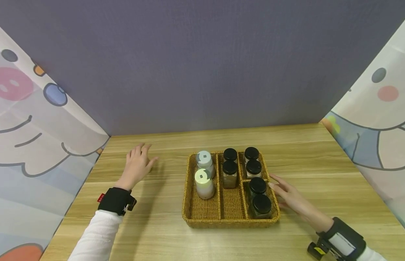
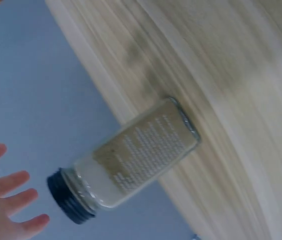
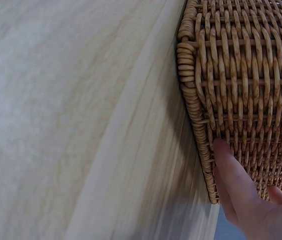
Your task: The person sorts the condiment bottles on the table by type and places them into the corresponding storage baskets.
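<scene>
In the head view, my left hand (image 1: pixel 136 166) hovers over the left part of the table with its fingers spread, holding nothing. The left wrist view has a glass spice jar (image 2: pixel 141 155) with a black lid and a printed label standing on the table, apart from the fingers (image 2: pixel 18 200). I cannot make out that jar in the head view. On the other side, my right hand (image 1: pixel 295 201) lies against the right wall of a divided wicker basket (image 1: pixel 230 224). Its fingertips touch the weave (image 3: pixel 245 100) in the right wrist view.
Two pale-capped bottles (image 1: pixel 205 185) stand in the basket's left compartment. Black-lidded jars fill parts of the others: a pair in the middle (image 1: pixel 230 179), a pair at back right (image 1: pixel 253 168), a pair at front right (image 1: pixel 261 206). A grey panel (image 1: pixel 215 72) rises behind the table.
</scene>
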Available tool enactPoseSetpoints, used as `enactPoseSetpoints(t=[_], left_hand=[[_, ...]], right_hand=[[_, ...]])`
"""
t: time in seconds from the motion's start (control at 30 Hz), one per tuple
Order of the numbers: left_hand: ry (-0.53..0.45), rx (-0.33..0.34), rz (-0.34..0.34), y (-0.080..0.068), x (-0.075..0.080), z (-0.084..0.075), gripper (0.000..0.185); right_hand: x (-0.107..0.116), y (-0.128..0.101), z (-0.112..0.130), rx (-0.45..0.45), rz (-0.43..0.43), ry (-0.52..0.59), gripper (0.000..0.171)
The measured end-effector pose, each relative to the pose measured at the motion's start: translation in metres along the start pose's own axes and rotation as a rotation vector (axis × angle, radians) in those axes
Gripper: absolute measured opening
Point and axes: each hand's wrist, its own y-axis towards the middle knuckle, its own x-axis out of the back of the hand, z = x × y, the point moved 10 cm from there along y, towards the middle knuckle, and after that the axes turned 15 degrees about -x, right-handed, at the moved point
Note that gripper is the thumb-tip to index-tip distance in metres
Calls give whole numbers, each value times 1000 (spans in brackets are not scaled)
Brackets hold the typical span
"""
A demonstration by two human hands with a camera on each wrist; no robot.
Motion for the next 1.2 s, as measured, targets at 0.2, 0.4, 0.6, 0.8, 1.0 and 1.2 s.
enactPoseSetpoints(t=[0.2,0.4,0.6,0.8,1.0,1.2], left_hand=[[2,43,-17,-3,-3,14,53],[11,57,-21,-6,-6,20,50],[2,82,-8,-7,-10,26,50],[0,106,31,-7,-12,32,46],[-15,101,26,-8,-11,37,36],[-4,86,-5,-9,-9,40,32]], right_hand=[[0,-1,0,-2,-1,-8,64],[0,-1,0,-1,1,4,64],[1,-1,1,7,-2,3,64],[2,0,1,5,-7,5,64],[2,1,0,3,-11,8,64],[1,0,1,4,-9,5,64]])
